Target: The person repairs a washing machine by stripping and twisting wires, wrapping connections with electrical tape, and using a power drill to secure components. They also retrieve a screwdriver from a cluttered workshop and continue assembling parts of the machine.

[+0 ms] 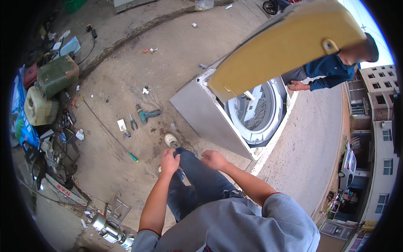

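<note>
My left hand [169, 162] hangs by my knee with its fingers loosely bent and the thumb apart; I see nothing in it. To its right, my right hand [214, 160] hovers in front of my jeans [194, 176], half curled and seemingly holding nothing. Nearest to it stands a top-loading washing machine [201, 115] with a grey cabinet. Its upper cover [273, 59], yellow-brown on the side facing me, is tilted up over the opening. Inside shows the round tub rim [278, 119]. A co-worker [325, 69] stands at the far side, one hand near the machine's edge.
A green cordless drill [147, 114], pliers [133, 122] and a long screwdriver [119, 145] lie on the concrete at left. Jerrycans [56, 77] and scrap line the left edge. Crumpled bits dot the ground. A road and a parked car [348, 167] are at right.
</note>
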The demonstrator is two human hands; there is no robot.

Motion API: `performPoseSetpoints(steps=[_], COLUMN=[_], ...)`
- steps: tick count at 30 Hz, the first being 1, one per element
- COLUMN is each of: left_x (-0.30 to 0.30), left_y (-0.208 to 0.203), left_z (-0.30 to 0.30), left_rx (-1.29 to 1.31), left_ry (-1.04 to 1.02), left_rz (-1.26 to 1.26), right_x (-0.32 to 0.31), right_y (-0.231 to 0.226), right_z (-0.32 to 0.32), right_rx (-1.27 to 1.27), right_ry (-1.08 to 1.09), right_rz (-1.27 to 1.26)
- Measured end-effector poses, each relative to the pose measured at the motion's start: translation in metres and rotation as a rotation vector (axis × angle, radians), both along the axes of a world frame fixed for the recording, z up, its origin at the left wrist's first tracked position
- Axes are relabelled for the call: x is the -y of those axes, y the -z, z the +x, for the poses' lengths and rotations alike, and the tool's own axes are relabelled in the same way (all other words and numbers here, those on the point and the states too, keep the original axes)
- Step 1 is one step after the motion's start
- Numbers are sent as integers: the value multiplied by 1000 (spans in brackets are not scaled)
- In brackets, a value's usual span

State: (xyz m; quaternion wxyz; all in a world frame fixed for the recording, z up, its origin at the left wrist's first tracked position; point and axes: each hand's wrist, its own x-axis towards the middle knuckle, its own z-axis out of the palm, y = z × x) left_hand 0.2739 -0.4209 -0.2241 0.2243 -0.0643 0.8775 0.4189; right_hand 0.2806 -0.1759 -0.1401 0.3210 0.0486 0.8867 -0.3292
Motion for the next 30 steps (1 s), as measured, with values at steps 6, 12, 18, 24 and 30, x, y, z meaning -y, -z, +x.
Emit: performPoseSetpoints(steps=[6, 12, 18, 24, 30], left_x=[-90, -189, -292, -336, -360], left_y=[-97, -182, -171, -161, -157], left_z=[25, 35, 42, 61, 67], left_rx=[-136, -123, -220, -149, -194], left_ry=[254, 374, 451, 290, 202], left_rz=[122, 186, 75, -212, -366], right_x=[-87, -199, -263, -265, -262], right_y=[-95, -95, -62, -63, -65], right_z=[91, 132, 105, 74, 53], right_rx=[-115, -183, -469, -303, -239], right_ry=[129, 540, 400, 266, 160], right_rz=[-24, 34, -43, 20, 91])
